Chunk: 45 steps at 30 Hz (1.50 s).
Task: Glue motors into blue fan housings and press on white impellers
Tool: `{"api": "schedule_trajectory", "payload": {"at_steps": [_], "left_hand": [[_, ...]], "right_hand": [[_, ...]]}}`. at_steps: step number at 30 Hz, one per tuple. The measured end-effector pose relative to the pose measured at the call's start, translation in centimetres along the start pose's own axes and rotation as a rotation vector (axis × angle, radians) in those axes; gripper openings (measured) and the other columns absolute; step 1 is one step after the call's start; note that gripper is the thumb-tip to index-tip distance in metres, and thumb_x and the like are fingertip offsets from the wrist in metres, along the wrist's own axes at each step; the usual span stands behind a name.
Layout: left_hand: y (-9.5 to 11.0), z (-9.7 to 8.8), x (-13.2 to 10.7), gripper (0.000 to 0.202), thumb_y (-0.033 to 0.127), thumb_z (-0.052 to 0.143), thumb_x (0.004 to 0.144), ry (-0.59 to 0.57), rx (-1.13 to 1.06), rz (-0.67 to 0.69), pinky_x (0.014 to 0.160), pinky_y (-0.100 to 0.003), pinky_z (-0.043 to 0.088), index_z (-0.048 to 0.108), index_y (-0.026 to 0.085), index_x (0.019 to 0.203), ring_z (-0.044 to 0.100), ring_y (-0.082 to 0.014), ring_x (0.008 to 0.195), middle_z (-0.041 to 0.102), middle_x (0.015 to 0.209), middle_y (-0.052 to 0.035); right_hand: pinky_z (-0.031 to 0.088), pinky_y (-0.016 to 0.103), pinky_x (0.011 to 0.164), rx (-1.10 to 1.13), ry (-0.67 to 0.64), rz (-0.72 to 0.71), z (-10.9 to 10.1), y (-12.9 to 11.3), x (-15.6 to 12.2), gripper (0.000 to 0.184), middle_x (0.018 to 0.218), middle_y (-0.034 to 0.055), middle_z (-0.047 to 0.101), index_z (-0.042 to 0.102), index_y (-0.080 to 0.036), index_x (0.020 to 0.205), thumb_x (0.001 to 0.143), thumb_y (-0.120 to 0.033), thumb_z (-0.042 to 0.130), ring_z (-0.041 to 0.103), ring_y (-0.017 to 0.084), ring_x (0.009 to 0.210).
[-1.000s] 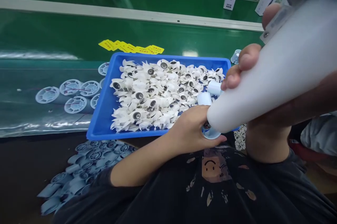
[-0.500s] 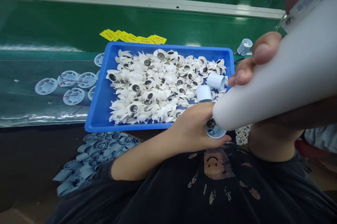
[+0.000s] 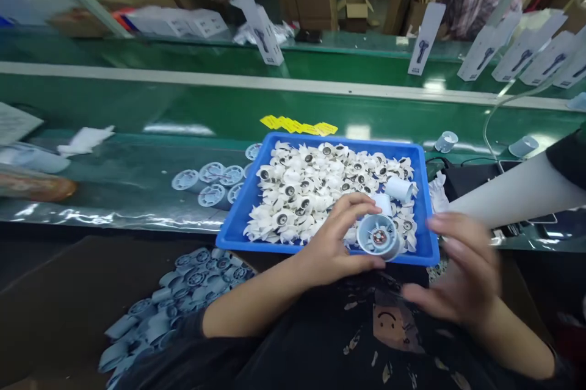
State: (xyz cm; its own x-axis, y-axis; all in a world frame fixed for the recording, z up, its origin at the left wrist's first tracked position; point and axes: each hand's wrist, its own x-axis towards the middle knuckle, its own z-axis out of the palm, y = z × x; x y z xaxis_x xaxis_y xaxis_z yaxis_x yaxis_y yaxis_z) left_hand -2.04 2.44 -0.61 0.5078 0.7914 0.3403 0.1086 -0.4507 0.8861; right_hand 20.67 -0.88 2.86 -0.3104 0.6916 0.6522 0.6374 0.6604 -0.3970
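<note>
My left hand (image 3: pixel 336 243) grips a light-blue round fan housing (image 3: pixel 378 236) by its sides, fingers on the far side and thumb on the near side. The open end of the housing faces up toward me, showing a small motor in its middle. My right hand (image 3: pixel 467 274), smeared a little by motion, has its fingers spread and holds nothing. Just beyond it a thick white tube (image 3: pixel 508 195) with a dark end slants in from the right. A blue tray (image 3: pixel 238 228) full of white fan blades (image 3: pixel 306 188) lies beyond both hands, with more blue housings (image 3: pixel 399 188) on the blades.
Several housings (image 3: pixel 211 195) stand left of the tray, and a heap of them (image 3: pixel 183 292) lies below the bench edge. Yellow cards (image 3: pixel 297 126) lie behind the tray. White boxes (image 3: pixel 425 42) stand across the green bench, where two people are. Cables and a dark device are at right.
The white tube has left the housing and now lies away to the right. My right hand has come off the tube and opened. My view has lifted, showing the far side.
</note>
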Motion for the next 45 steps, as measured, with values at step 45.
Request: {"api": "schedule_trajectory", "payload": {"at_steps": [45], "left_hand": [[-16.4,-13.6,24.1,0.027,0.035,0.058,0.096,-0.494,1.329,-0.416,0.088,-0.041,0.056,0.062,0.018,0.117,0.063,-0.0211,0.103,0.062,0.121,-0.0092]], "right_hand": [[0.053,0.030,0.102,0.259,0.143,0.175,1.6,4.1,-10.6,0.063,0.130,0.0099,0.061,0.042,-0.025,0.143,0.085,-0.024,0.067,0.062,0.027,0.119]]}}
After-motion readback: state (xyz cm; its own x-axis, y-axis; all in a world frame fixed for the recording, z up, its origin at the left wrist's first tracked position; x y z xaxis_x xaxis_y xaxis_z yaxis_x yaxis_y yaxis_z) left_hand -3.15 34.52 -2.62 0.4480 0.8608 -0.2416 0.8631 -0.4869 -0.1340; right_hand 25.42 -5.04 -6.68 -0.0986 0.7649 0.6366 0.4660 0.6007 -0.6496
